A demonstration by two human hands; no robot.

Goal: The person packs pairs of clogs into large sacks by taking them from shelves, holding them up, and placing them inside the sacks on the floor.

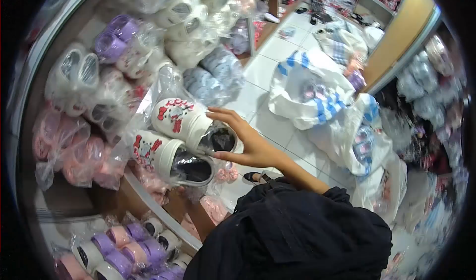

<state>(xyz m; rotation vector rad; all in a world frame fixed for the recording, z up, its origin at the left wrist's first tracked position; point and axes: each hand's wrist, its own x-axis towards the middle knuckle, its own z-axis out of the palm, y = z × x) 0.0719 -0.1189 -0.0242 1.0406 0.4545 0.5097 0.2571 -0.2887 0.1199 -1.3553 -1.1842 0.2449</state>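
A pair of white clogs [179, 119] with red and grey cartoon decorations, in clear plastic, is in front of me above the shelf edge. My right hand [248, 143] is at the heel of the upper clog, thumb and fingers spread around its side. My left hand [191, 196] is beneath the lower clog's heel; its fingers are mostly hidden by the shoe and plastic. Wrapped pink clogs [74, 146] and white clogs [72, 74] lie on the shelf to the left, with a purple pair [116, 38] behind them.
A shelf edge [158, 208] curves below the clogs, with purple, pink and white wrapped shoes [131, 250] beneath. Blue-grey wrapped shoes [213, 77] sit behind. Open white sacks [292, 89] holding shoes stand on the tiled floor [270, 126]. Packed shelves [431, 96] are at right.
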